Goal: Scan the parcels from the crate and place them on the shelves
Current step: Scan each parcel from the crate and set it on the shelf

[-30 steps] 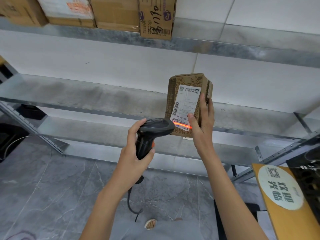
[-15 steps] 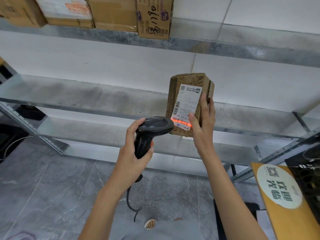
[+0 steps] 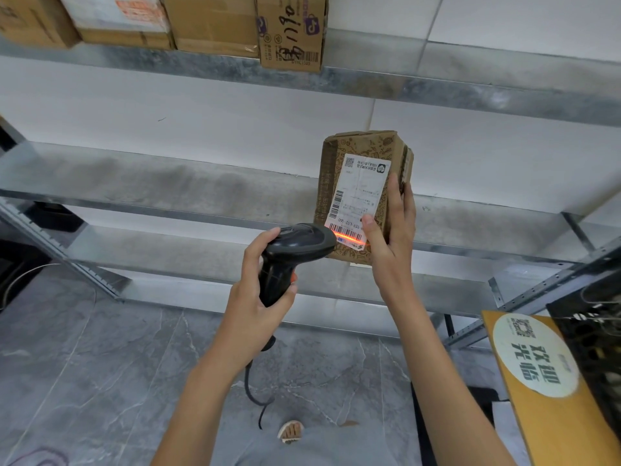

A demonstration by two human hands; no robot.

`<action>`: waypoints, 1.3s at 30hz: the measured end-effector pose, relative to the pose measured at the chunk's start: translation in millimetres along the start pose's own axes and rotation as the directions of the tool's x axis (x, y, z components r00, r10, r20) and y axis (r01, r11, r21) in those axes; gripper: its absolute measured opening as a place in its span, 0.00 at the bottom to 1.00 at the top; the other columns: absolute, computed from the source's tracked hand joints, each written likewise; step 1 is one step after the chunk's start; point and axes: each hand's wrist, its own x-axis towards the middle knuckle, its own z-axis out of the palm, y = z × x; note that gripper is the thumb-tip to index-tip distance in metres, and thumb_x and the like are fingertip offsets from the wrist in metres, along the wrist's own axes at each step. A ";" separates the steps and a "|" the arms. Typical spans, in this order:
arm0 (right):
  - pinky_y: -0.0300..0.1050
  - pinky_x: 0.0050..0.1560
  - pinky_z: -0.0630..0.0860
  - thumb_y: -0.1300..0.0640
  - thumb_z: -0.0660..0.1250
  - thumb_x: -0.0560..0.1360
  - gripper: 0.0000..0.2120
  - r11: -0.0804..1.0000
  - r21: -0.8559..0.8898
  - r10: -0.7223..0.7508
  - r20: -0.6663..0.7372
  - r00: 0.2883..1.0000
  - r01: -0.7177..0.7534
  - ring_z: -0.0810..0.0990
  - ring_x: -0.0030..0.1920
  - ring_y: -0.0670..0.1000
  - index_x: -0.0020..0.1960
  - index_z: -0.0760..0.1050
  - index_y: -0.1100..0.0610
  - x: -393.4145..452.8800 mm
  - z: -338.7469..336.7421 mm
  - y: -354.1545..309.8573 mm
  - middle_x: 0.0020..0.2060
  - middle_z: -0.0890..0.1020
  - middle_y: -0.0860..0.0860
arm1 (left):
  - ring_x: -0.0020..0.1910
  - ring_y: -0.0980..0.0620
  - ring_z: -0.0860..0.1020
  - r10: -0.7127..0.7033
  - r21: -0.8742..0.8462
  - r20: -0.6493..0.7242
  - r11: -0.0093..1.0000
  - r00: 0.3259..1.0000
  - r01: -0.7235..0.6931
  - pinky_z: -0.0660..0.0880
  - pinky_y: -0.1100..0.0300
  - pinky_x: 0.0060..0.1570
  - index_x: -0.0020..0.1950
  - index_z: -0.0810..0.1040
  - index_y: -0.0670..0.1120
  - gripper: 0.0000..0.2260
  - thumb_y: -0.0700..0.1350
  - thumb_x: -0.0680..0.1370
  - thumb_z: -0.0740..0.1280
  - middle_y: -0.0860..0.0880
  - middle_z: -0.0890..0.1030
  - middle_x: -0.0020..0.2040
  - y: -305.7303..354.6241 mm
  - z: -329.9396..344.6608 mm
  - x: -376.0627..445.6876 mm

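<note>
Parcel (image 3: 366, 183): small brown cardboard box with printed pattern, held upright in the air in front of the middle shelf (image 3: 168, 186), clear of its surface. White shipping label (image 3: 359, 193) on the face turned toward the camera; barcodes along the label's left edge and bottom edge. Red scan line lies across the bottom barcode.

Right hand (image 3: 391, 243): grips the parcel from its right side, thumb pressed on the label's lower right corner, fingers (image 3: 403, 203) wrapped along the box's right edge and round behind it.

Left hand (image 3: 255, 297): curled round the handle of a black handheld scanner (image 3: 295, 250), thumb lying on top of the scanner head. Scanner nose points right, just beside the parcel's lower left corner. An orange trigger shows between the fingers. Black cable (image 3: 250, 385) hangs from the handle base toward the floor.

Shelving: grey metal, three levels in view. Upper shelf (image 3: 470, 92) carries a row of cardboard boxes (image 3: 208, 25) at the left; the rightmost one, with handwritten black marks and a barcode, overhangs the shelf's front edge. Lower shelf (image 3: 168, 250) sits below and behind the hands.

Crate (image 3: 591, 348): dark, lattice-walled, at the right edge, partly cut off. A flat yellow-brown parcel (image 3: 554, 415) with a round white sticker leans against its near side.

Floor (image 3: 84, 364): grey marbled tile. A sandalled foot (image 3: 291, 431) shows at bottom centre.
</note>
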 end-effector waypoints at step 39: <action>0.63 0.78 0.55 0.41 0.60 0.72 0.31 0.967 -0.228 0.205 0.425 0.882 -0.115 0.57 0.79 0.53 0.71 0.55 0.22 39.0 -37.1 -27.5 0.80 0.57 0.46 | 0.55 0.73 0.75 0.351 0.457 0.362 0.741 0.863 -0.493 0.69 0.78 0.53 0.77 0.57 0.70 0.45 0.32 0.76 0.73 0.69 0.74 0.61 -4.9 -88.8 58.3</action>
